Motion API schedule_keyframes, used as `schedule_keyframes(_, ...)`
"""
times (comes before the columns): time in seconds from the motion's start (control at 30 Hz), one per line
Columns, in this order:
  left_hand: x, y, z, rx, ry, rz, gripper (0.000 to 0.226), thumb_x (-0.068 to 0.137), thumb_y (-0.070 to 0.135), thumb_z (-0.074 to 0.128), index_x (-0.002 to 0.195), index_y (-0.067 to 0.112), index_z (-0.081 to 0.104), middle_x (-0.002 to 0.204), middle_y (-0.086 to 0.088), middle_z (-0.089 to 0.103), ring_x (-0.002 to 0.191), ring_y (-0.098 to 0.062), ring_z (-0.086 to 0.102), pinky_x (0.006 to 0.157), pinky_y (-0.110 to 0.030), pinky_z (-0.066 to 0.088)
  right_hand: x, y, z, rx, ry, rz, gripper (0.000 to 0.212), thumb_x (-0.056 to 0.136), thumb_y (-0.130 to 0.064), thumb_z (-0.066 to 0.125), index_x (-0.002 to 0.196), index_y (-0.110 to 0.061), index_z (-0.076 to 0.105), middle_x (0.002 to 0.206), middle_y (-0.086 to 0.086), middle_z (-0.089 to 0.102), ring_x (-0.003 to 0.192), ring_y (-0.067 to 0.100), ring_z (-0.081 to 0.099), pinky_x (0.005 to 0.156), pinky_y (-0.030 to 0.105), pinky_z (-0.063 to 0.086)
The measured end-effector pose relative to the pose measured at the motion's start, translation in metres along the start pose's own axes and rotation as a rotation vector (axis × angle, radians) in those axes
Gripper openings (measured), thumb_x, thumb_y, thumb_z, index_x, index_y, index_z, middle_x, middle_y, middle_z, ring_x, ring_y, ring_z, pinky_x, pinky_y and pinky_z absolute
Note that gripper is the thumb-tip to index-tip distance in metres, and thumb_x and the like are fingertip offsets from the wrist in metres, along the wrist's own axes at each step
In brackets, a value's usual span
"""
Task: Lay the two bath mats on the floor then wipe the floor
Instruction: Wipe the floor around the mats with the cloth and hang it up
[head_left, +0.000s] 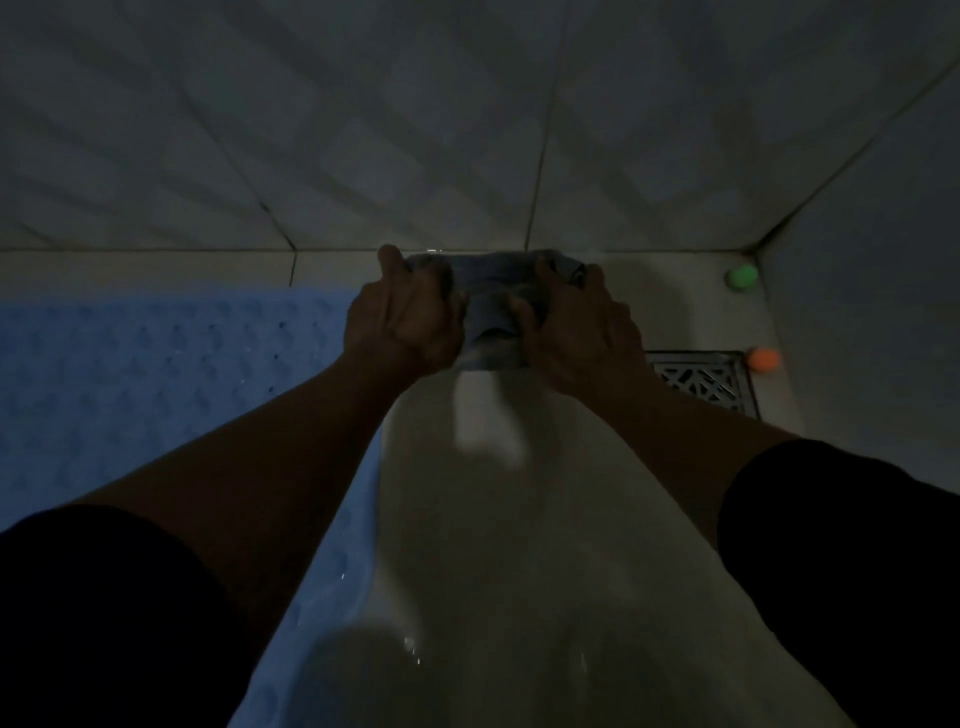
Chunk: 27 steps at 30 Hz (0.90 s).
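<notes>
Head view: cloth (493, 306) lies crosswise (bunched).

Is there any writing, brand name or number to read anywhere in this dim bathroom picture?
None. No words, labels or numbers show on the blue bath mat, the cloth under both hands, the drain grate, the green ball, the orange ball or the wall tiles.

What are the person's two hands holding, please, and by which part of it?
A grey cloth on the floor: left hand grips its left end, right hand its right end.
</notes>
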<state>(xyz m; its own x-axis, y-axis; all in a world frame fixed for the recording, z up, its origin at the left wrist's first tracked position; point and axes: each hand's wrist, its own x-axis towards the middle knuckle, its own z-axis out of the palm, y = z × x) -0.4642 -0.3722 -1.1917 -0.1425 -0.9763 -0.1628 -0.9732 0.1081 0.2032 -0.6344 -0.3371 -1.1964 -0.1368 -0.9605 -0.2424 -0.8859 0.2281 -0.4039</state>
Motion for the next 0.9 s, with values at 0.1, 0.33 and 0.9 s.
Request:
schedule_keyframes(0.1, 0.023, 0.001, 0.018, -0.014, 0.062, 0.027, 0.049, 0.099, 0.051, 0.043, 0.137, 0.02, 0.047, 0.134, -0.022, 0.038, 0.1, -0.05, 0.059, 0.088, -0.047, 0.048, 0.024, 0.01, 0.011, -0.044, 0.056, -0.03, 0.064, 0.099, -0.059, 0.035, 0.155, -0.03, 0.023, 0.153, 0.014, 0.027, 0.122, 0.046, 0.048, 0.101, 0.048, 0.04)
schedule_keyframes(0.33, 0.056, 0.015, 0.048, 0.045, 0.096, 0.063, 0.049, 0.101, 0.051, 0.039, 0.142, 0.023, 0.041, 0.137, -0.02, 0.033, 0.096, -0.047, 0.061, 0.086, -0.047, 0.048, 0.062, 0.043, 0.029, -0.148, 0.158, -0.034, 0.064, 0.097, -0.063, 0.034, 0.154, -0.034, 0.025, 0.157, 0.01, 0.023, 0.116, 0.045, 0.054, 0.095, 0.046, 0.044)
schedule_keyframes(0.9, 0.075, 0.017, 0.075, 0.133, 0.028, 0.107, 0.056, 0.101, 0.054, 0.034, 0.151, 0.03, 0.035, 0.146, -0.021, 0.032, 0.101, -0.046, 0.061, 0.085, -0.044, 0.047, 0.066, 0.054, 0.057, -0.162, 0.228, 0.04, 0.057, 0.101, -0.052, 0.03, 0.142, -0.015, 0.043, 0.144, 0.015, 0.035, 0.13, 0.037, 0.033, 0.087, 0.048, 0.046)
